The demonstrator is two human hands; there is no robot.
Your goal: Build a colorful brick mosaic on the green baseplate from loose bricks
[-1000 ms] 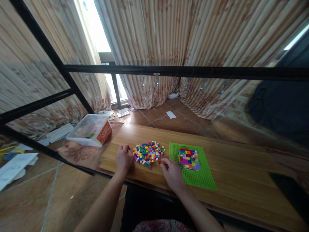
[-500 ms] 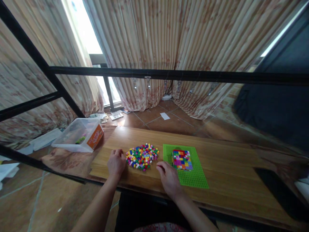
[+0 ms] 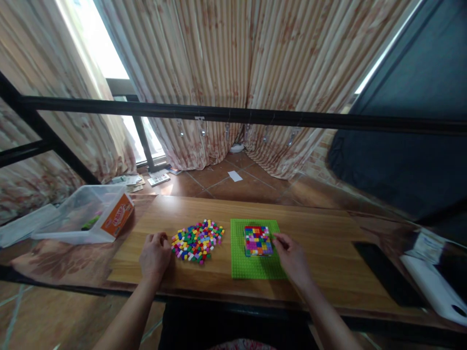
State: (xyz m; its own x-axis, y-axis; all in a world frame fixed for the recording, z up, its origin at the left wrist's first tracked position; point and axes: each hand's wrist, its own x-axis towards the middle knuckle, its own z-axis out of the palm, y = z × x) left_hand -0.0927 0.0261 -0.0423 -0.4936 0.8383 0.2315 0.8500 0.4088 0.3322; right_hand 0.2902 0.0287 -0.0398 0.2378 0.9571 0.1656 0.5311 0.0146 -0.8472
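Observation:
My left hand (image 3: 156, 255) rests on the table at the left edge of a loose pile of small coloured toy bricks (image 3: 199, 240). Its fingers are curled together, and whatever may be between them is hidden. My right hand (image 3: 293, 256) is at the right side of a many-coloured block of joined bricks (image 3: 258, 240), thumb and forefinger pinched close to its edge. Anything in that pinch is too small to make out. The block sits on a flat green studded baseplate (image 3: 241, 269), whose right part lies partly under my right hand.
A clear plastic box (image 3: 75, 236) with an orange label stands left of the wooden table (image 3: 328, 233). On the right lies a dark flat panel (image 3: 386, 272), with a white device (image 3: 434, 287) beyond it. A black metal bar (image 3: 219, 113) crosses ahead, before the curtains (image 3: 204, 58).
My right hand has moved from between the pile and the baseplate to the right side of the brick block. The view has turned right; my left hand remains beside the pile.

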